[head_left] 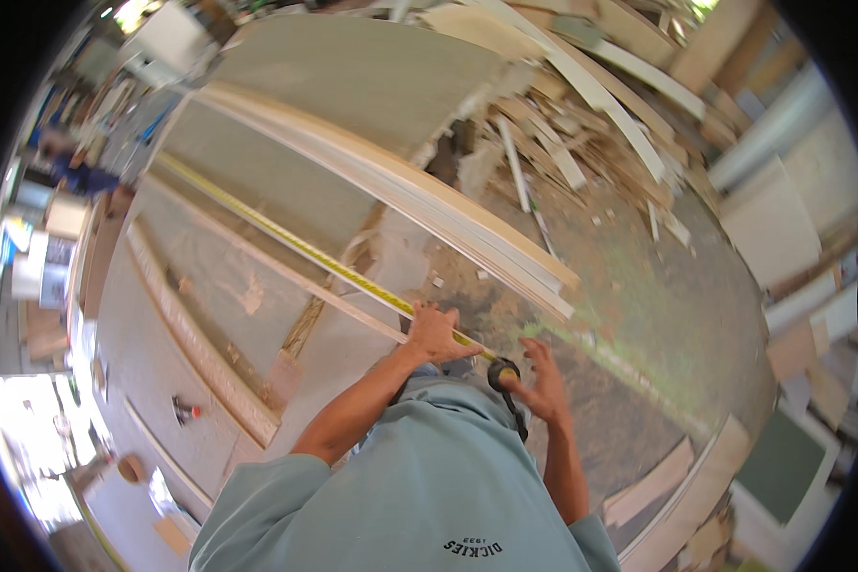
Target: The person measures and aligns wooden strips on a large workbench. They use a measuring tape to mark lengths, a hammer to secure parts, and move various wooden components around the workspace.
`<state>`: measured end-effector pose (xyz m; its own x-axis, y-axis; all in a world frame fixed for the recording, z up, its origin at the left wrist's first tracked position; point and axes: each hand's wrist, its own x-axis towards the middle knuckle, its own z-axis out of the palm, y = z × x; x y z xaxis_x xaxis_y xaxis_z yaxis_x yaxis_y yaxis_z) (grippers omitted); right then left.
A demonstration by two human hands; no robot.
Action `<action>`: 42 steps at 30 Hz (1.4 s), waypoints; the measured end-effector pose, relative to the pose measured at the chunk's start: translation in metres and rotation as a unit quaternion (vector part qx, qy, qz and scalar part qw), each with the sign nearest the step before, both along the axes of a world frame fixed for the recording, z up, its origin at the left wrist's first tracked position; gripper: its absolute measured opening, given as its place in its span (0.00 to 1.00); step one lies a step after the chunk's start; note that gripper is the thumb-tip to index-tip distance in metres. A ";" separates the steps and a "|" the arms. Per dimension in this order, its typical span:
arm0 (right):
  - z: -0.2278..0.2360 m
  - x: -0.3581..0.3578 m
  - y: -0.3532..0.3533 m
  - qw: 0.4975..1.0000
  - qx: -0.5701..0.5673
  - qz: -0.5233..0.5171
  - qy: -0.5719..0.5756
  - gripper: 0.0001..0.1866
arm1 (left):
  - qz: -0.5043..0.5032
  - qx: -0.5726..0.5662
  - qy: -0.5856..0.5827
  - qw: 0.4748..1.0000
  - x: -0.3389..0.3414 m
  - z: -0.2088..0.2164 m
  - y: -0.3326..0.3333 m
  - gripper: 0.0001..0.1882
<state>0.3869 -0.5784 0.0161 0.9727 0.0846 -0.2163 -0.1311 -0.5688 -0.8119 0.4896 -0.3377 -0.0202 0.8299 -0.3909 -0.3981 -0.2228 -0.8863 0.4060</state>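
The left hand (436, 332) presses flat, fingers spread, on the yellow tape measure blade (296, 246), pinning it to a long grey-faced board (257, 181). The blade runs up and away to the left along that board. The right hand (541, 383) holds the black tape measure case (501, 374) at the blade's near end, fingers half curled around it. Just beside the board leans a stack of pale sheets (467, 224). Beyond them, a heap of wood offcuts (591, 124) crowds the dusty floor (677, 315). A small red-and-black tool (185, 411) lies well apart, lower left.
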 end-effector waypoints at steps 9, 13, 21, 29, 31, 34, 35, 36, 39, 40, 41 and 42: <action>-0.068 0.043 0.042 0.968 -0.010 0.241 0.063 0.33 | 0.129 -0.105 -0.120 0.979 -0.026 -0.017 0.015 0.23; -0.067 0.058 0.046 0.960 0.033 0.243 0.138 0.20 | 0.537 -0.053 -0.357 0.763 -0.043 -0.007 0.032 0.23; -0.093 0.096 0.084 0.943 0.111 0.294 0.112 0.19 | 0.654 -0.636 0.063 0.406 -0.055 -0.085 0.077 0.20; -0.072 0.096 0.112 0.965 0.061 0.201 -0.154 0.19 | 0.689 -0.242 -0.088 0.677 -0.047 -0.069 0.063 0.24; -0.049 0.102 0.113 0.961 0.041 0.233 -0.145 0.21 | 0.667 -0.320 -0.056 0.670 -0.044 -0.077 0.065 0.22; -0.026 0.114 0.128 0.957 0.084 0.268 -0.070 0.21 | 0.647 -0.448 -0.019 0.617 -0.047 -0.078 0.070 0.21; -0.021 0.114 0.138 0.954 0.110 0.278 -0.030 0.20 | 0.643 -0.488 -0.008 0.590 -0.054 -0.079 0.073 0.21; -0.016 0.114 0.150 0.945 0.178 0.273 0.021 0.19 | 0.656 -0.497 -0.026 0.567 -0.061 -0.079 0.077 0.20; 0.006 0.096 0.191 0.897 0.320 0.270 0.143 0.17 | 0.678 -0.534 -0.059 0.501 -0.090 -0.082 0.094 0.20; 0.005 0.094 0.195 0.897 0.324 0.268 0.139 0.18 | 0.664 -0.564 -0.050 0.488 -0.097 -0.070 0.091 0.20; 0.000 0.086 0.201 0.894 0.330 0.267 0.141 0.18 | 0.653 -0.589 -0.040 0.475 -0.111 -0.059 0.089 0.20; -0.004 0.079 0.206 0.892 0.335 0.267 0.142 0.19 | 0.643 -0.599 -0.016 0.478 -0.126 -0.048 0.090 0.20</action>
